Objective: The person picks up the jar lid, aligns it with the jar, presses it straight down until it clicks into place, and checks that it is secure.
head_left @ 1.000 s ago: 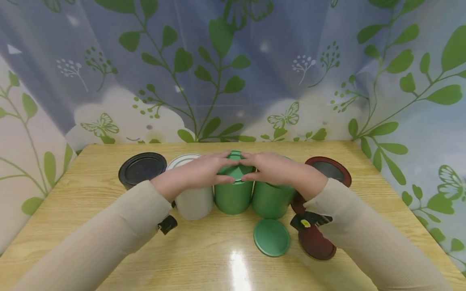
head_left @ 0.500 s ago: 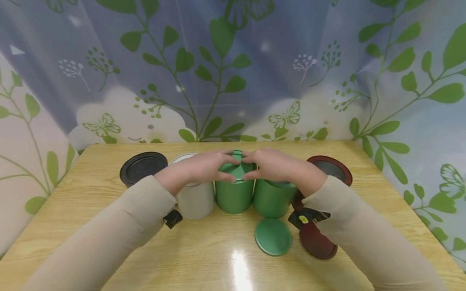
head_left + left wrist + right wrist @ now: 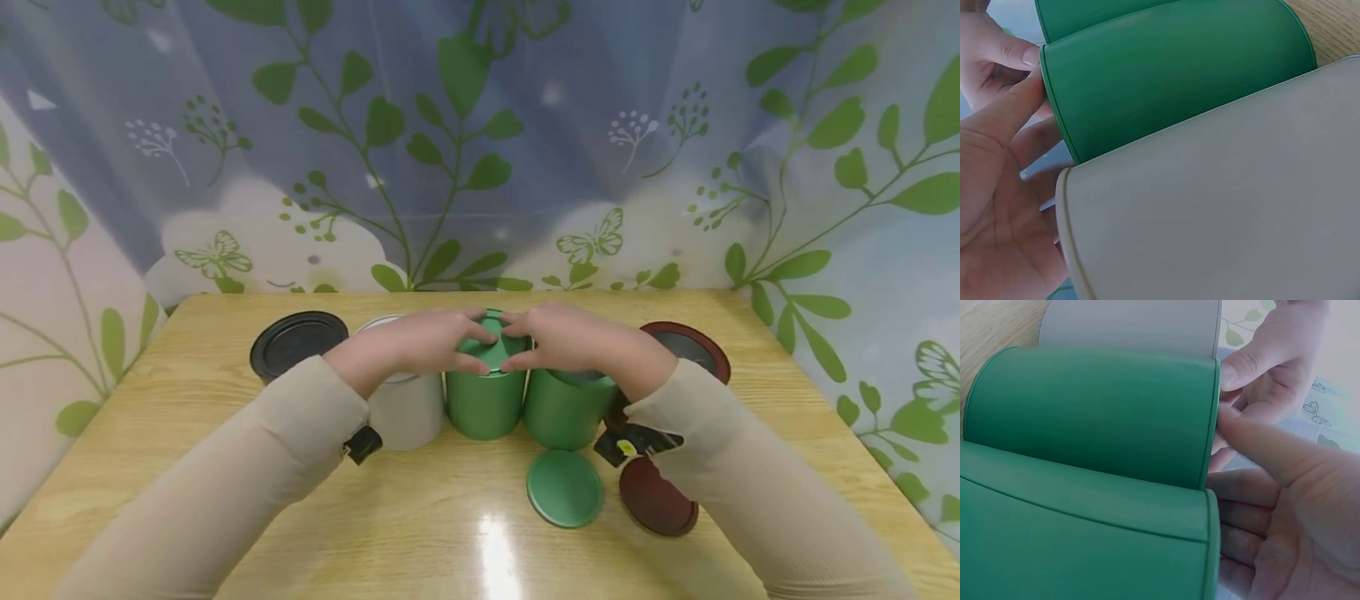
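On the lid (image 3: 492, 352) of the middle green canister (image 3: 486, 408), both hands rest with fingers extended and slightly bent. The left hand (image 3: 423, 342) touches its left side and the right hand (image 3: 572, 337) its right side, thumbs at the front rim. In the left wrist view, the left hand (image 3: 1004, 200) has its thumb against the green rim, behind the white canister (image 3: 1210, 206). The right wrist view has the right hand (image 3: 1310, 512) with its thumb at the same rim, beyond the other green canister (image 3: 1085, 544).
A white canister (image 3: 408, 412) and a black-topped one (image 3: 300, 340) stand left. To the right are a lidless green canister (image 3: 566, 412) and a dark red one (image 3: 720, 354). A green lid (image 3: 564, 490) and a dark red lid (image 3: 658, 497) lie in front on the table (image 3: 420, 525).
The head view has shifted slightly, so the objects appear a little farther right. Both hands stay at the middle canister's lid, with almost no movement.
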Available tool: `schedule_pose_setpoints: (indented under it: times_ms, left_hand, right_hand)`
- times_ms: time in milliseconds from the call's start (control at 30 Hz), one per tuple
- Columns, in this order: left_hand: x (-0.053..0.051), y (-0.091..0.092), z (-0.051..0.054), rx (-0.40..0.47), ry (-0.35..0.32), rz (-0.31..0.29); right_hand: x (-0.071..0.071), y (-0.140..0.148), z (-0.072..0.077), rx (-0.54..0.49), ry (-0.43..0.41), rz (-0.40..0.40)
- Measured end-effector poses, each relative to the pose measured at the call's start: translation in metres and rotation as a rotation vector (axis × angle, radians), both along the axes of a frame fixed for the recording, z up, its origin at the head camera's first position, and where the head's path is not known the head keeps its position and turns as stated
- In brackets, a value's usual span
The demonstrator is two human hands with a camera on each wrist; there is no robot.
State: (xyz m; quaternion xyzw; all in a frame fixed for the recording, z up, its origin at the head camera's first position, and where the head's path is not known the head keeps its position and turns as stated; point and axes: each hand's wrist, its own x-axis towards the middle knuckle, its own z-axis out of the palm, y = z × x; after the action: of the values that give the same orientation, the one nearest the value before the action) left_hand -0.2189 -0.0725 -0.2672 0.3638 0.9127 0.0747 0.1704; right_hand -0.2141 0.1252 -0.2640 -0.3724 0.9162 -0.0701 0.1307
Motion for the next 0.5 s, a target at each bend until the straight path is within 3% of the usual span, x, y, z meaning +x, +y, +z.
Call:
schedule_pose_setpoints:
  times_ms: [500]
  left_hand:
    - [-0.0038, 0.0025, 0.0028, -0.009, -0.034, -0.027]
  right_hand:
    - [-0.0008, -0.0004, 0.0023, -0.014, -0.015, 0.002]
